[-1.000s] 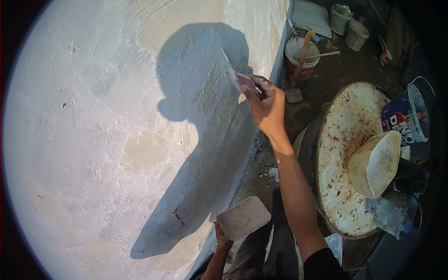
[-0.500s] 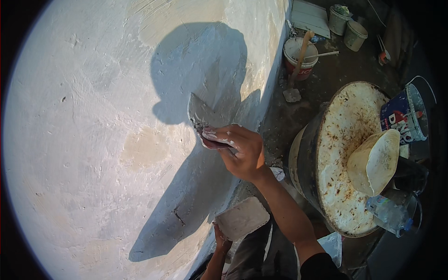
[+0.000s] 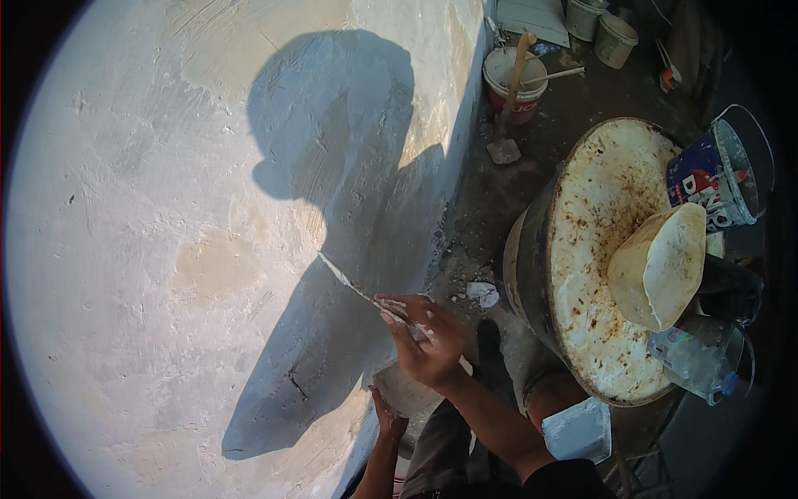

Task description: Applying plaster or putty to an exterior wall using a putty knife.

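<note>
My right hand point(image 3: 432, 337) is closed round a plaster-smeared putty knife point(image 3: 342, 274). Its blade is seen nearly edge-on, with the tip by the whitish plastered wall point(image 3: 125, 299); whether it touches I cannot tell. White smears cover my fingers. Lower down, my left hand point(image 3: 389, 418) grips the edge of a shallow rectangular pan point(image 3: 403, 392) coated with plaster, close to the wall's foot. My right hand and forearm partly hide this pan. A shadow of my head and arm falls across the wall, over a few beige patches.
On the right stands a drum point(image 3: 573, 316) with a rusty round top. It bears a cut plastic container point(image 3: 652, 274), a blue bucket point(image 3: 694, 170) and a clear bottle point(image 3: 694, 366). Farther off are a plaster bucket point(image 3: 507, 100) with a wooden handle and smaller pails point(image 3: 615, 41). A white tub point(image 3: 578, 428) sits near my legs.
My right hand has come down and back toward the pan, and the putty knife has turned from blade-flat to nearly edge-on. The whole view has shifted slightly.
</note>
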Demonstrator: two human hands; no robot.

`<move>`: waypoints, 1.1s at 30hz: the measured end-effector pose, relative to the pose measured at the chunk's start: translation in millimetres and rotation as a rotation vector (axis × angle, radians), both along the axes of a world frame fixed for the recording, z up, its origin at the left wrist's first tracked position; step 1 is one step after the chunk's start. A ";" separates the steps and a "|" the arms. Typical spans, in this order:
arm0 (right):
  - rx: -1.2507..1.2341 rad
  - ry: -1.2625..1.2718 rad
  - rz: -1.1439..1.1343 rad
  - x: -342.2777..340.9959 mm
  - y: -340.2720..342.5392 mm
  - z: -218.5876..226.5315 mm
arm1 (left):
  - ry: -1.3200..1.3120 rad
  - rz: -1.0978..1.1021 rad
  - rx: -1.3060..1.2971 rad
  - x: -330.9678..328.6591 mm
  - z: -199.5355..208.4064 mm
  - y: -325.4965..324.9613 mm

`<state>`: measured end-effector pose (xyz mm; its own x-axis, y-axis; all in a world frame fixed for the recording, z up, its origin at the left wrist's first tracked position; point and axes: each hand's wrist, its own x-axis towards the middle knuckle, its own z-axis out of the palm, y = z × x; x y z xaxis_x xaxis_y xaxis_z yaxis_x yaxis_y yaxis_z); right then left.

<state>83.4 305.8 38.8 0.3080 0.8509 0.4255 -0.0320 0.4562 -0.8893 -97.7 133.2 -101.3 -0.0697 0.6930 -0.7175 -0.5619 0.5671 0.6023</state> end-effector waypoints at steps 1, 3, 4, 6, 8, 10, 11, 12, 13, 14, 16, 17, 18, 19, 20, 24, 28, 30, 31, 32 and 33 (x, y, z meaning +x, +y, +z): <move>-0.147 0.142 0.010 7.1 -9.8 -8.1 | -0.001 0.009 -0.022 4.9 1.0 5.6; -0.402 0.381 0.063 29.3 -27.9 -14.5 | 0.030 0.002 0.018 3.6 -1.8 10.6; -0.454 0.462 0.035 37.0 -35.7 -23.3 | 0.060 -0.009 0.065 1.5 -4.7 12.5; -0.649 0.443 0.122 61.0 -60.9 -38.0 | 0.003 0.040 0.052 4.4 -4.5 20.5; -0.761 0.340 0.112 79.4 -84.0 -48.6 | 0.090 -0.040 0.119 15.2 1.2 30.3; -0.857 0.296 0.118 88.3 -100.1 -40.9 | 0.089 -0.094 0.130 6.8 -17.1 27.9; -0.913 0.248 0.096 96.1 -103.2 -39.6 | 0.077 -0.082 0.112 15.7 -18.4 33.1; -0.928 0.236 0.098 101.4 -106.7 -43.0 | 0.020 -0.041 0.088 23.0 -16.1 39.9; -0.967 0.124 0.075 106.0 -110.0 -47.8 | -0.035 0.000 0.065 28.4 -14.7 40.1; -0.993 0.017 0.059 107.0 -110.4 -49.3 | -0.034 0.010 0.064 25.6 -25.6 32.9; -1.009 -0.052 0.050 104.6 -106.1 -46.8 | 0.242 -0.056 0.135 15.0 -58.4 16.2; -1.034 -0.123 0.020 106.8 -105.1 -47.7 | 0.233 -0.058 0.125 20.2 -59.6 14.5; -1.044 -0.129 0.015 108.6 -102.6 -46.3 | 0.237 -0.089 0.142 25.2 -60.6 14.3; -1.050 -0.258 0.003 109.8 -98.9 -42.8 | 0.240 -0.120 0.159 29.9 -60.9 14.0; -1.045 -0.378 0.004 107.5 -96.3 -38.4 | 0.246 -0.116 0.157 24.9 -68.7 6.6; -0.951 -0.541 -0.012 101.9 -90.3 -24.7 | 1.244 -0.580 0.633 23.9 -69.4 -4.7; -0.990 -0.786 0.027 98.4 -83.2 -23.2 | 1.181 -0.550 0.587 28.3 -62.4 -2.1; -1.026 -0.852 0.065 97.9 -77.9 -25.7 | 1.137 -0.538 0.573 28.0 -65.0 -2.5; -1.046 -0.843 0.087 98.8 -75.7 -26.5 | 1.093 -0.527 0.559 28.3 -66.6 -3.3; -1.066 -0.832 0.111 98.5 -74.0 -26.2 | 1.094 -0.525 0.558 25.2 -71.2 -6.5; -1.065 -0.833 0.113 99.3 -73.4 -27.7 | 1.236 -0.546 0.654 22.3 -76.1 -9.3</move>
<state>182.7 232.4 11.1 0.1917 0.8846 -0.4251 0.6930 -0.4288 -0.5796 -75.4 123.9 -177.3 -0.0183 0.9991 0.0375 0.6624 -0.0160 0.7490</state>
